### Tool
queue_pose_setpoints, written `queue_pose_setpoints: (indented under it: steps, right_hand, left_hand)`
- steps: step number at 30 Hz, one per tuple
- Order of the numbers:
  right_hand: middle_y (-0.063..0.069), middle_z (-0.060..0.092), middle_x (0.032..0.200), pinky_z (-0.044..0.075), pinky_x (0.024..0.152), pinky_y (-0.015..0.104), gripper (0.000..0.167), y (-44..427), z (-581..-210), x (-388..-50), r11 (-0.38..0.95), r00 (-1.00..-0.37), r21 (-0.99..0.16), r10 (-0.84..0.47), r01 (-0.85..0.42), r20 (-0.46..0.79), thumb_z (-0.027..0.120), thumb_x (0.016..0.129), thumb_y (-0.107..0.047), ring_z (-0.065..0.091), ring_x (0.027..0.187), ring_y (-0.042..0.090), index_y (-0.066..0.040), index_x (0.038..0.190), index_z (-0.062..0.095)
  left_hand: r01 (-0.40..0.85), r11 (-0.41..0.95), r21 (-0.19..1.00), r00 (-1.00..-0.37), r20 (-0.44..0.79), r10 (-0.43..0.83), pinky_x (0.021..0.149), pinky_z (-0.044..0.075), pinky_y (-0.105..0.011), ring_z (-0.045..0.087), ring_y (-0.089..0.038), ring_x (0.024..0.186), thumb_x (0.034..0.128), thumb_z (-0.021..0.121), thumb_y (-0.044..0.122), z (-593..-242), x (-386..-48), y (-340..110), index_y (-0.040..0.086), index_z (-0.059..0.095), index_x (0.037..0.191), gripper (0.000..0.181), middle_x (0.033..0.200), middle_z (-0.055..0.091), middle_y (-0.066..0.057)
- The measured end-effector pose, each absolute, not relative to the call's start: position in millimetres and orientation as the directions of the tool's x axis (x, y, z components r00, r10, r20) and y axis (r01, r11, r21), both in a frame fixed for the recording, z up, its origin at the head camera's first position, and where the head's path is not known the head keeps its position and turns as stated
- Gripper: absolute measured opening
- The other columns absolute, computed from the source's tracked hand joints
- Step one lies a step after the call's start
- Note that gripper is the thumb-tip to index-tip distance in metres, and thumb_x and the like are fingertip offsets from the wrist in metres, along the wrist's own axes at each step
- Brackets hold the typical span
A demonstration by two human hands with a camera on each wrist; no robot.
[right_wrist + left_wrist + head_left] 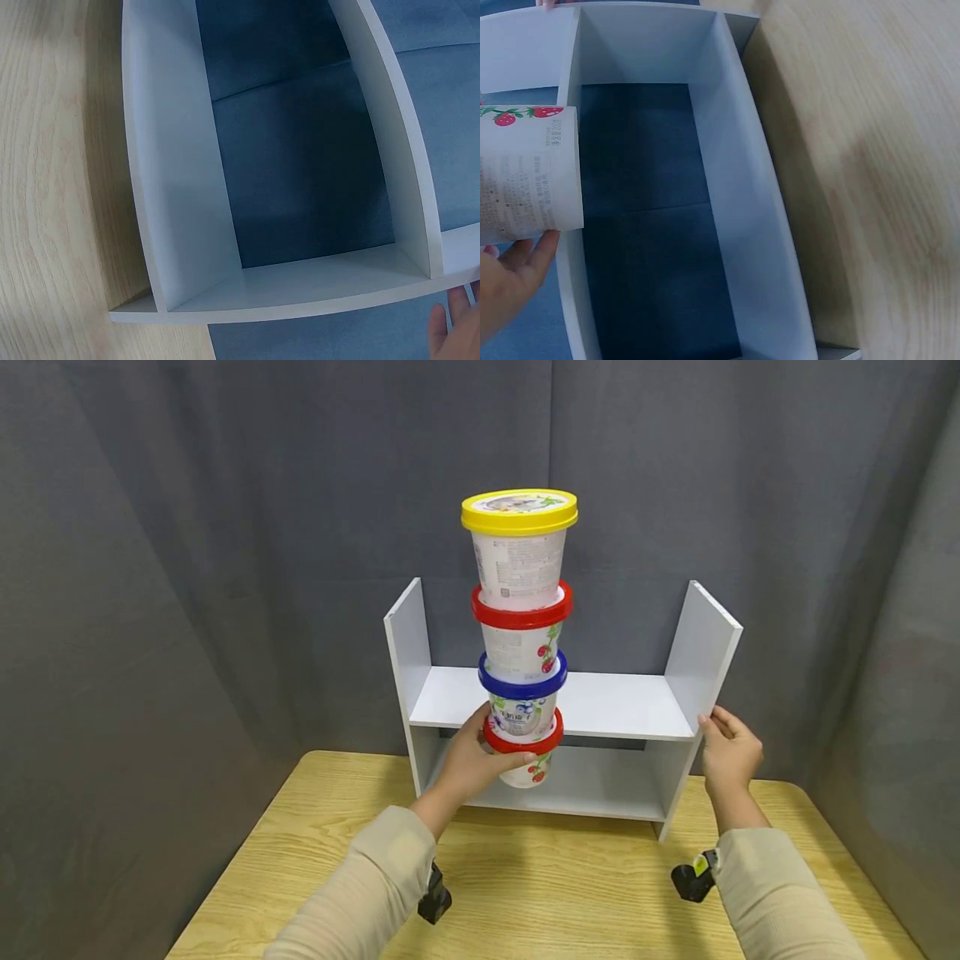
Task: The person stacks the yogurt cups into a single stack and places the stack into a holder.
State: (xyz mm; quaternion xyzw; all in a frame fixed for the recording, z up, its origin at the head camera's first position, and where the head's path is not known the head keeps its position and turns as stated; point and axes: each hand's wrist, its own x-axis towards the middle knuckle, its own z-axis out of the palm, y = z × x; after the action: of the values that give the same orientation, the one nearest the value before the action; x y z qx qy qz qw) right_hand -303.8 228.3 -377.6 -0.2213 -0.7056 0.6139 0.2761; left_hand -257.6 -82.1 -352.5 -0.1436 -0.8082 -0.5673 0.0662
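Note:
My left hand [474, 762] grips the lowest tub [528, 770] of an upright stack, its thumb across the front. This white tub has a red lid and printed red berries; in the left wrist view the tub [529, 176] appears sideways. Above it come a blue-lidded tub [522, 710], a red-lidded tub [517, 652] and, on top, a larger yellow-lidded tub [519, 564]. The stack is held up before the white two-tier shelf [622, 702]. My right hand [731, 756] is at the shelf's right side panel [701, 652], thumb and fingers at its front edge.
The shelf stands on a wooden table [555, 885], near its back edge. Dark grey curtains [225, 527] hang behind and on both sides. The lower tier [600, 781] lies behind the bottom tub. A black wrist camera [693, 877] hangs under the right sleeve.

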Motion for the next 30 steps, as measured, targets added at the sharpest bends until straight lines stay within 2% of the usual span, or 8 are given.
queue_pose_setpoints:
  steps: [9,15,23,26,30]
  right_hand:
    - [0.016,0.052,0.113,0.043,0.085,0.024,0.036,231.7,-376.9,-302.0,0.176,-0.753,-0.984,0.643,-0.029,0.138,0.057,0.083,-0.015,0.053,0.097,0.01,-0.003,0.116,0.054]
    - [0.016,0.053,0.111,0.043,0.083,0.023,0.034,233.6,-376.4,-302.1,0.17,-0.737,-0.984,0.659,-0.053,0.153,0.059,0.082,-0.012,0.054,0.091,0.005,-0.001,0.114,0.056]
    - [0.016,0.053,0.112,0.043,0.084,0.024,0.035,235.2,-375.6,-298.2,0.207,-0.748,-0.978,0.645,-0.025,0.155,0.057,0.083,-0.015,0.054,0.093,0.007,-0.002,0.115,0.055]
    - [0.016,0.054,0.111,0.044,0.083,0.024,0.034,236.2,-378.4,-296.9,0.234,-0.747,-0.972,0.642,-0.022,0.171,0.057,0.083,-0.016,0.054,0.09,0.005,-0.002,0.115,0.055]
    - [0.016,0.055,0.109,0.045,0.08,0.023,0.033,236.3,-383.0,-296.9,0.251,-0.746,-0.967,0.638,-0.034,0.192,0.057,0.083,-0.015,0.054,0.084,0.001,-0.001,0.113,0.056]
  left_hand:
    - [0.287,0.322,0.902,-0.957,0.26,0.125,0.078,0.046,-0.032,0.051,-0.017,0.096,0.0592,0.078,0.036,-344.4,-270.8,-80.1,0.021,0.038,0.126,0.079,0.111,0.052,0.001]
    - [0.298,0.302,0.905,-0.954,0.274,0.121,0.076,0.046,-0.031,0.051,-0.018,0.097,0.0585,0.078,0.035,-335.8,-279.4,-75.3,0.022,0.04,0.124,0.077,0.11,0.052,0.002]
    - [0.297,0.296,0.908,-0.955,0.278,0.105,0.074,0.047,-0.03,0.05,-0.019,0.097,0.0613,0.077,0.033,-329.9,-289.3,-69.5,0.02,0.04,0.125,0.075,0.111,0.052,0.001]
    - [0.289,0.277,0.916,-0.957,0.267,0.116,0.076,0.046,-0.033,0.05,-0.023,0.099,0.0648,0.075,0.027,-319.7,-281.7,-66.4,0.015,0.039,0.126,0.072,0.113,0.051,-0.004]
    - [0.296,0.271,0.916,-0.954,0.273,0.121,0.079,0.045,-0.034,0.05,-0.022,0.099,0.0657,0.075,0.025,-322.7,-288.1,-64.2,0.014,0.039,0.126,0.071,0.113,0.051,-0.005]
